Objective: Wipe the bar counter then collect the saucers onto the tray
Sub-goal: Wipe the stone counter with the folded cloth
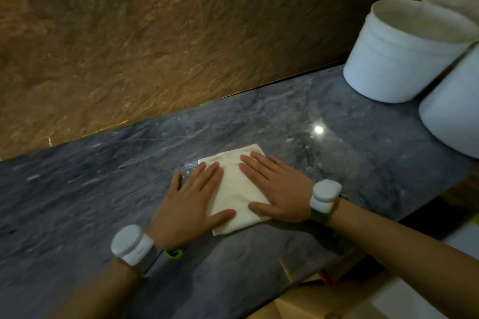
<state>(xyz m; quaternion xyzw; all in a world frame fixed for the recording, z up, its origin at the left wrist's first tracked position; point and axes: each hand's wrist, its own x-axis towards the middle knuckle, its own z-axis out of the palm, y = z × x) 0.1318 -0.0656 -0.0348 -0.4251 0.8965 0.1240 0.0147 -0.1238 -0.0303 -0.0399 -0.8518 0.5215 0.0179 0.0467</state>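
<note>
A folded cream cloth (237, 186) lies flat on the grey marble bar counter (350, 163). My left hand (190, 202) rests palm down on the cloth's left side, fingers spread, its outer fingers on the bare marble. My right hand (276, 189) presses flat on the cloth's right side, fingers pointing left. Both wrists carry white round bands. A small wet patch glints on the marble just beyond the cloth's far left corner. No saucers or tray appear in this view.
Two large white cylindrical pots stand at the counter's right end, one (404, 52) against the wall and one (456, 109) nearer. A rough golden-brown stone wall (129, 46) runs along the counter's far edge. The counter's near edge drops off at lower right.
</note>
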